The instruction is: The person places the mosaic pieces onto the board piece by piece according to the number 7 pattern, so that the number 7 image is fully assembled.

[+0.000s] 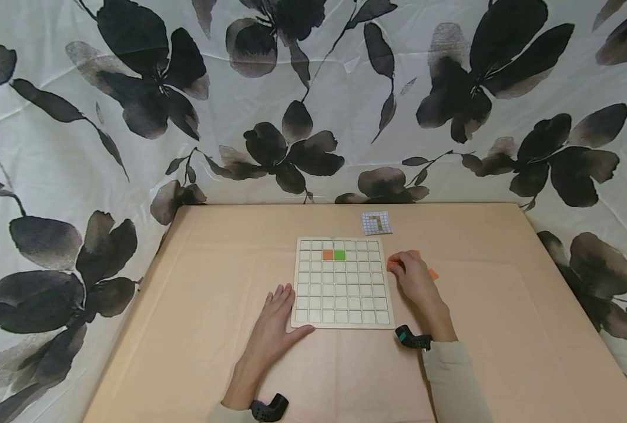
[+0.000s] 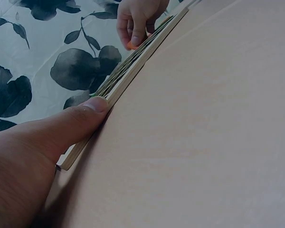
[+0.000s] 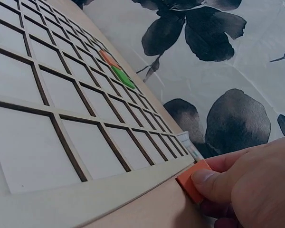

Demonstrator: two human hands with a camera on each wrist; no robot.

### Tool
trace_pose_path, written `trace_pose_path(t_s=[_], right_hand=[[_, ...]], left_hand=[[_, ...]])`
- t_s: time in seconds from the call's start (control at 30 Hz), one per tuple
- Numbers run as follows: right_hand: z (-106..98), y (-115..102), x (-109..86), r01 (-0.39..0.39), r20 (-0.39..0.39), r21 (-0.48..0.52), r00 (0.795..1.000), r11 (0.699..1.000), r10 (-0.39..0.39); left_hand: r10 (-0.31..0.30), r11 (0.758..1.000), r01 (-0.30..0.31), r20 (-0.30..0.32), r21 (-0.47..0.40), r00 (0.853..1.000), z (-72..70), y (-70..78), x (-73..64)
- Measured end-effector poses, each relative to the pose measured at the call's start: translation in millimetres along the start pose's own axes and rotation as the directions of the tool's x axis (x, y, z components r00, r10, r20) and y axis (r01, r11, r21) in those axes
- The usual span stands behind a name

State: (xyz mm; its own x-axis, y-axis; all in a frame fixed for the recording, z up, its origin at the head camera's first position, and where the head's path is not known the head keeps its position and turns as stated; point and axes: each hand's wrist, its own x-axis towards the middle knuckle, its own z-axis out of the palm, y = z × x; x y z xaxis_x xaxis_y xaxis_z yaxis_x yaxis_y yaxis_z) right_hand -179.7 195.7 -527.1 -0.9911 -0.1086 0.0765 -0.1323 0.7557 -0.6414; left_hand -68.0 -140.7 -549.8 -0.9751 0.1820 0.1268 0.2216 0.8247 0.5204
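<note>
A pale wooden grid board (image 1: pixel 342 302) lies on the table in the head view. In its second row, an orange square tile (image 1: pixel 328 255) and a green square tile (image 1: pixel 339 255) sit side by side in their cells. My left hand (image 1: pixel 275 326) rests at the board's lower left corner, fingers straight along the side and thumb on the front edge. Just beyond the board's right edge, my right hand (image 1: pixel 416 282) pinches another orange square tile (image 3: pixel 192 183) between thumb and fingers. More orange pieces (image 1: pixel 433 274) lie beside the right hand, partly hidden by it.
A small card with a gridded pattern (image 1: pixel 376 223) lies behind the board, near its far right corner. The light wooden table (image 1: pixel 228 247) meets a floral cloth (image 1: pixel 345 88) at its back edge. Black bands with small devices sit on both wrists.
</note>
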Motion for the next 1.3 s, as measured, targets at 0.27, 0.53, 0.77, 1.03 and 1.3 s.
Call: trace_pose_path(t_s=[0.27, 0.53, 0.77, 1.03, 1.3], right_hand=[[-0.8, 0.8, 0.6, -0.003, 0.012, -0.022, 1.0, 1.0, 0.004], [-1.8, -1.1, 0.6, -0.013, 0.018, -0.028, 1.0, 1.0, 0.014], [-2.8, -1.6, 0.7, -0.043, 0.023, -0.01, 0.999, 0.999, 0.043], [-4.8, -0.5, 4.8, -0.052, 0.016, -0.006, 0.998, 0.999, 0.053], [-4.8, 0.4, 9.8, -0.057, 0.01, -0.001, 0.998, 0.998, 0.057]], left_hand=[[-0.002, 1.0, 0.002, -0.002, 0.001, 1.0, 0.3, -0.1, 0.0], [-0.003, 1.0, 0.003, -0.002, 0.01, 1.0, -0.4, -0.4, 0.1], [0.002, 1.0, -0.002, -0.004, 0.01, 1.0, -0.8, -0.3, -0.4], [-0.009, 1.0, 0.009, 0.0, 0.009, 1.0, 0.3, 1.7, 2.3], [-0.011, 1.0, 0.012, -0.004, 0.009, 1.0, 2.3, 3.6, 5.2]])
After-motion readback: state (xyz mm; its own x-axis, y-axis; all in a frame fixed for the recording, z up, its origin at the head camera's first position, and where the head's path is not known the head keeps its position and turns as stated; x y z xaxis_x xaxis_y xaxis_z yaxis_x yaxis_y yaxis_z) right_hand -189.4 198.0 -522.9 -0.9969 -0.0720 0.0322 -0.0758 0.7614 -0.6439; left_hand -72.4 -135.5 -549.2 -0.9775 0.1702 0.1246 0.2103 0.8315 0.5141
